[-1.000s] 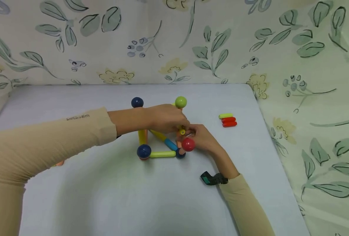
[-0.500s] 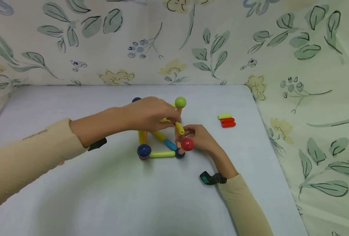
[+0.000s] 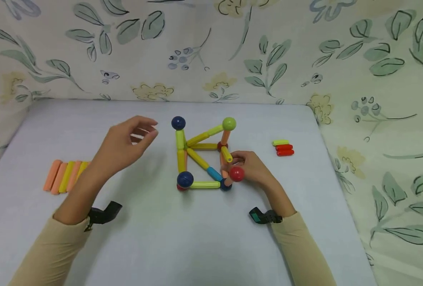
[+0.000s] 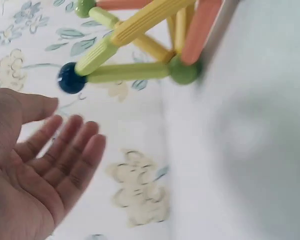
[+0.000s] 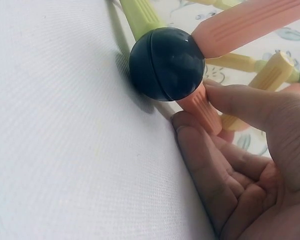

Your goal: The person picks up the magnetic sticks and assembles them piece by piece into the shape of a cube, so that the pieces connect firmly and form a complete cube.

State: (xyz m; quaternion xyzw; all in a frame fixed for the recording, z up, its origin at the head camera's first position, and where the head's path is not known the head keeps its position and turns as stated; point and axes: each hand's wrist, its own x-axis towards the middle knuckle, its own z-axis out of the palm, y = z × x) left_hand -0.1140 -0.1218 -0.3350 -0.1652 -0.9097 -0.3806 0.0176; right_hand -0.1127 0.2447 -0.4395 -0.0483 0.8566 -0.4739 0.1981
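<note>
A frame of magnetic building sticks and balls stands on the table, with dark blue balls (image 3: 185,179) at its left, a green ball (image 3: 229,123) at the back and a raised red ball (image 3: 237,173) at the front right. At its right side my right hand (image 3: 250,169) pinches an orange stick (image 5: 202,110) between thumb and fingers, just beside a low dark blue ball (image 5: 167,64). One short yellow stick (image 3: 227,154) juts from the frame with a free end. My left hand (image 3: 122,147) hovers left of the frame, holding nothing, fingers loosely bent and apart from the structure.
Several orange and yellow sticks (image 3: 66,176) lie in a row at the left, partly hidden by my left forearm. Red sticks (image 3: 285,152) and a yellow-green stick (image 3: 280,142) lie at the right. Floral cloth (image 3: 204,51) hangs behind the white table (image 3: 183,238).
My left hand has let go of the yellow stick, which stays attached to the frame, and has moved left. My right hand keeps its place at the frame.
</note>
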